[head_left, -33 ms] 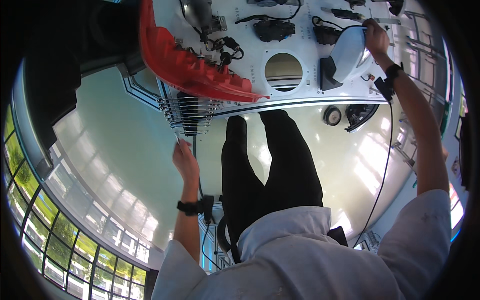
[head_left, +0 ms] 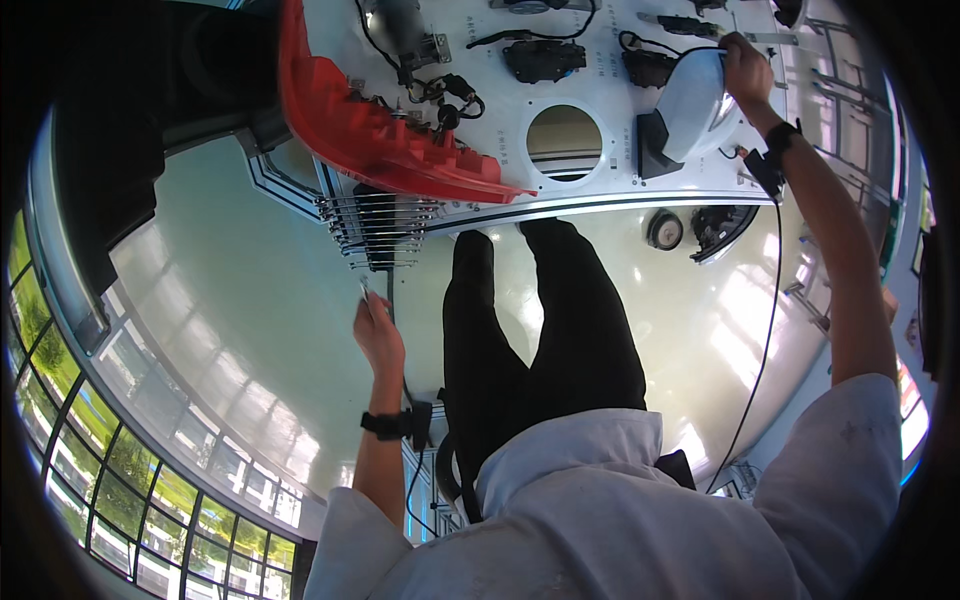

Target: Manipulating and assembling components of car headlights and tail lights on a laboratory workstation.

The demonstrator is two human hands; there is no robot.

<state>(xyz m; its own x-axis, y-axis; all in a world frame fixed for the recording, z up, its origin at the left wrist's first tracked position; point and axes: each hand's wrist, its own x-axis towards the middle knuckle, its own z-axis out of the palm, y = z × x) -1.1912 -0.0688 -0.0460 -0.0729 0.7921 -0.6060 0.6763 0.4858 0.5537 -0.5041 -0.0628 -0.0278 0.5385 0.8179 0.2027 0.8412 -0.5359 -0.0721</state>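
A white car side mirror [head_left: 690, 105] with a dark triangular base stands against the white display board at the upper right. My right hand [head_left: 748, 78] grips the outer end of its shell, fingers curled over the edge. Low at the left, my left hand [head_left: 378, 335] is closed around a slim, shiny wrench [head_left: 364, 289], its end poking out past the fingertips; most of it is hidden in the hand. Just beyond that hand hangs a black rack [head_left: 376, 225] with several wrenches laid across it, apart from the fingers.
The white board [head_left: 480, 150] carries a large round hole, black door-lock parts [head_left: 543, 62] and wiring. A red lamp housing [head_left: 400, 160] juts out at its left. On the floor beneath lie a round speaker [head_left: 664, 230] and a dark lamp [head_left: 722, 232]. Cables hang from both wrists.
My left hand has drawn slightly back toward me and to the right with the wrench, farther from the rack. My right hand stays on the side mirror.
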